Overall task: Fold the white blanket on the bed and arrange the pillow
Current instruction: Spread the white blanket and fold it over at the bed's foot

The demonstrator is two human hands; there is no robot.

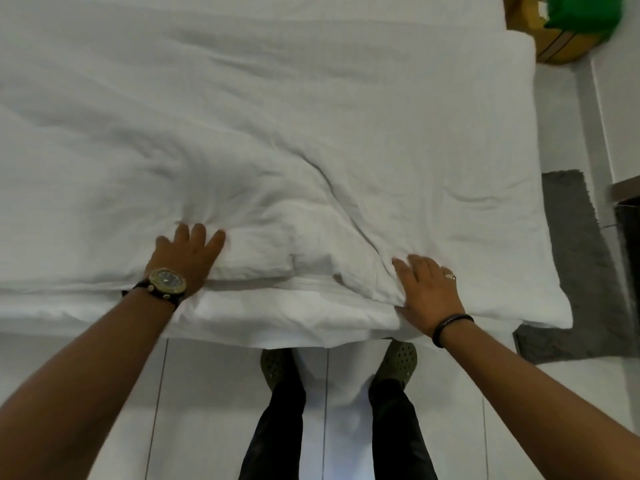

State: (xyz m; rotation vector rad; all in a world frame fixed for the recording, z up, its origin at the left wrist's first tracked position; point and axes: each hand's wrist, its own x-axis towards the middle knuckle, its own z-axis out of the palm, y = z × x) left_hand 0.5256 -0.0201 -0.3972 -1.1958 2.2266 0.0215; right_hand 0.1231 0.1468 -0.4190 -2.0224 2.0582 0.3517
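The white blanket (277,140) lies spread over the bed (86,306), its long axis running left to right along the near edge where the person stands. Both hands rest flat on it at that edge. The left hand (188,256) has its fingers (199,233) spread and released, and the right hand (427,292) also lies open on a rumpled fold. The blanket stretches away from both hands toward the far edge, with open room there. A pillow I cannot pick out.
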